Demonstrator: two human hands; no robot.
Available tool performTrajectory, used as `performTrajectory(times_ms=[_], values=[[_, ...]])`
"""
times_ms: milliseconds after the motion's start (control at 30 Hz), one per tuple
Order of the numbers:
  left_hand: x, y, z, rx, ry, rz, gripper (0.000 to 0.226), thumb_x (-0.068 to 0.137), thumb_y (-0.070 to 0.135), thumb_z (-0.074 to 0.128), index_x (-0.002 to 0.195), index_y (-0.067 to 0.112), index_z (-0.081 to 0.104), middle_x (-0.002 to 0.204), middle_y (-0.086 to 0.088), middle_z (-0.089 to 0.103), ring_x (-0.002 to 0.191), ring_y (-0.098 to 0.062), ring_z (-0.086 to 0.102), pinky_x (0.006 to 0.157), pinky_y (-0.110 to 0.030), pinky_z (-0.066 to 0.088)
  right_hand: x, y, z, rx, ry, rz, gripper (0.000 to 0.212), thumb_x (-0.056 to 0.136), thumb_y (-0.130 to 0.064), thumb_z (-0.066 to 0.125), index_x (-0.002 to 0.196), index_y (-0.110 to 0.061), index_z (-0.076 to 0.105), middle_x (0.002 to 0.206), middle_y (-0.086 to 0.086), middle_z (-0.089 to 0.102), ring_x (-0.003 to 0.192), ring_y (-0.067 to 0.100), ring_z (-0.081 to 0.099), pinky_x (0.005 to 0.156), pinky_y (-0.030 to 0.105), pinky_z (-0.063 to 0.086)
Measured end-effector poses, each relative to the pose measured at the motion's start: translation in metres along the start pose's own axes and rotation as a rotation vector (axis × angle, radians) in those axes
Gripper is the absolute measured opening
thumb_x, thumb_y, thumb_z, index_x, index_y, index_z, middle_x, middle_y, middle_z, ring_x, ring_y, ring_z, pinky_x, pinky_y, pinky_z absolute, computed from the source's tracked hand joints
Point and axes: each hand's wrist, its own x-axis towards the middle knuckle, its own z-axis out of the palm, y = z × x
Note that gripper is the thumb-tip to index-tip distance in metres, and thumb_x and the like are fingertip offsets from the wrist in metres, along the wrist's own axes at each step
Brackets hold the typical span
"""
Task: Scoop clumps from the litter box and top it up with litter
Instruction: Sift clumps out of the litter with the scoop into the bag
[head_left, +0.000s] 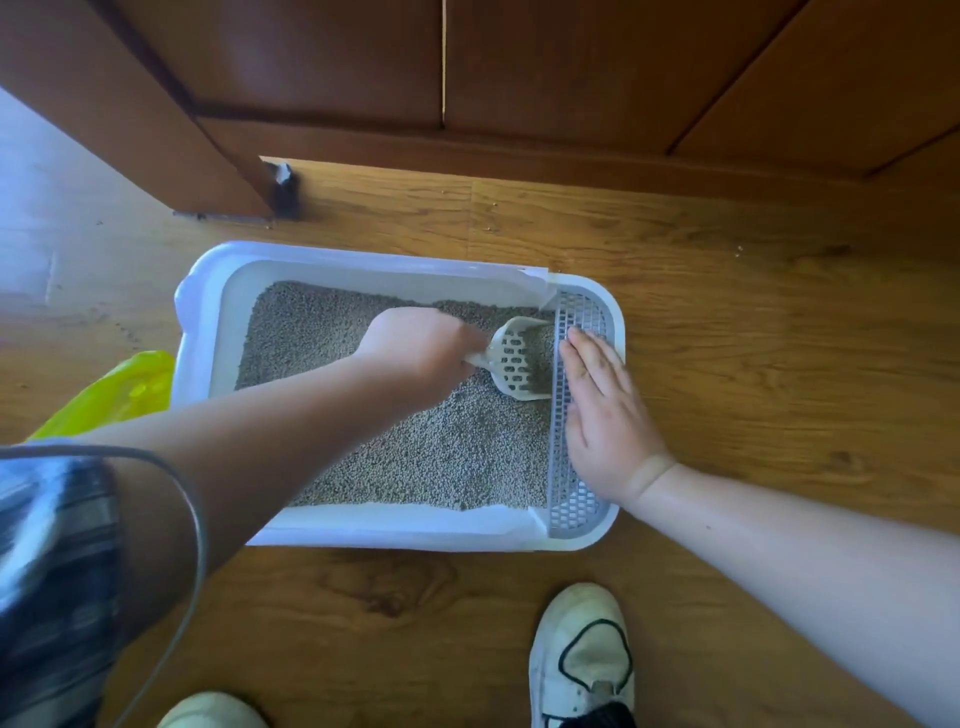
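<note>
no readable text, label, brand or number shows on anything here.

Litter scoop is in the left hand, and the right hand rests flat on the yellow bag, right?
No. The head view shows the right hand resting flat on the grey perforated grate, not the yellow bag; the left hand grips the litter scoop.

left grip (421, 348): fist curled round the scoop (519, 358) handle, back of hand up, knuckles toward 3 o'clock. Left forearm bare, comes in from 8 o'clock, wrist straight. right grip (605, 410): flat, palm down, fingers (587, 358) straight and together, pointing 11 o'clock, thumb alongside. Right forearm bare, enters from 4 o'clock.
</note>
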Motion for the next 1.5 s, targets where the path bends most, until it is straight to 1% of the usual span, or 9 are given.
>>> performTrajectory(times_ms=[100,200,333,500,700,833,1033,1267,1500], values=[[0.000,0.005,0.011,-0.098,-0.024,-0.063,0.008,0.098,0.031,0.053,0.100,0.035,0.060,0.067,0.011,0.058,0.059,-0.010,0.056,0.058,-0.029,0.055,0.001,-0.001,-0.002,-0.001,-0.017,0.013,0.062,0.094,-0.015,0.028,0.155,-0.002,0.024,0.164,0.013,0.017,0.152,0.026,0.009,0.125,0.040,0.008],[-0.007,0.001,0.022,-0.219,-0.039,-0.123,0.015,0.095,0.036,0.059,0.110,0.035,0.057,0.079,0.011,0.061,0.069,-0.014,0.059,0.062,-0.031,0.055,0.001,-0.005,-0.006,0.013,-0.026,0.026,0.062,0.095,-0.007,0.034,0.155,-0.003,0.021,0.164,0.011,0.014,0.152,0.023,0.006,0.125,0.037,0.004],[-0.021,-0.016,0.022,-0.275,-0.031,-0.153,0.011,0.094,0.030,0.060,0.098,0.032,0.050,0.079,0.010,0.059,0.069,-0.012,0.056,0.054,-0.029,0.046,0.002,-0.010,-0.011,0.050,-0.028,0.077,0.062,0.095,-0.002,0.038,0.155,-0.007,0.022,0.164,0.004,0.014,0.152,0.019,0.005,0.124,0.031,0.001],[-0.054,-0.058,0.018,-0.351,-0.087,-0.301,0.012,0.091,0.032,0.059,0.094,0.033,0.048,0.080,0.007,0.061,0.068,-0.015,0.058,0.055,-0.031,0.047,0.005,-0.014,-0.013,0.060,0.014,0.105,0.056,0.094,-0.004,0.042,0.149,-0.005,0.033,0.158,0.006,0.026,0.148,0.021,0.018,0.124,0.041,0.016],[-0.094,-0.079,0.017,-0.391,-0.038,-0.313,0.020,0.090,0.035,0.063,0.087,0.035,0.043,0.076,0.012,0.056,0.067,-0.013,0.055,0.054,-0.031,0.042,0.019,-0.026,-0.019,0.018,0.110,0.170,0.051,0.087,-0.005,0.051,0.137,-0.002,0.047,0.139,0.015,0.045,0.133,0.029,0.035,0.118,0.039,0.023],[-0.106,-0.078,0.011,-0.435,0.038,-0.303,0.020,0.091,0.032,0.064,0.089,0.031,0.044,0.070,0.012,0.053,0.063,-0.014,0.053,0.050,-0.030,0.034,0.022,-0.029,-0.018,-0.002,0.128,0.194,0.053,0.082,-0.003,0.056,0.134,-0.001,0.049,0.136,0.017,0.046,0.128,0.032,0.038,0.114,0.042,0.027],[-0.111,-0.070,0.006,-0.491,0.024,-0.288,0.016,0.092,0.030,0.061,0.092,0.028,0.045,0.075,0.011,0.057,0.068,-0.016,0.057,0.057,-0.033,0.043,0.018,-0.033,-0.018,-0.013,0.103,0.206,0.058,0.083,-0.004,0.055,0.139,0.000,0.044,0.140,0.017,0.042,0.131,0.031,0.032,0.116,0.042,0.025],[-0.114,-0.066,-0.012,-0.281,0.042,-0.250,0.016,0.093,0.036,0.057,0.091,0.029,0.043,0.073,0.009,0.052,0.070,-0.021,0.056,0.054,-0.032,0.039,0.016,-0.037,-0.021,-0.007,0.077,0.214,0.058,0.084,-0.006,0.055,0.140,-0.001,0.043,0.143,0.016,0.040,0.135,0.031,0.031,0.119,0.040,0.022],[-0.126,-0.075,-0.039,-0.332,0.070,-0.216,0.016,0.092,0.037,0.058,0.095,0.030,0.044,0.076,0.008,0.056,0.073,-0.024,0.056,0.062,-0.034,0.048,0.023,-0.062,-0.032,0.144,0.185,0.015,0.050,0.078,0.007,0.055,0.126,-0.007,0.056,0.130,0.009,0.050,0.127,0.025,0.044,0.113,0.021,0.022]])
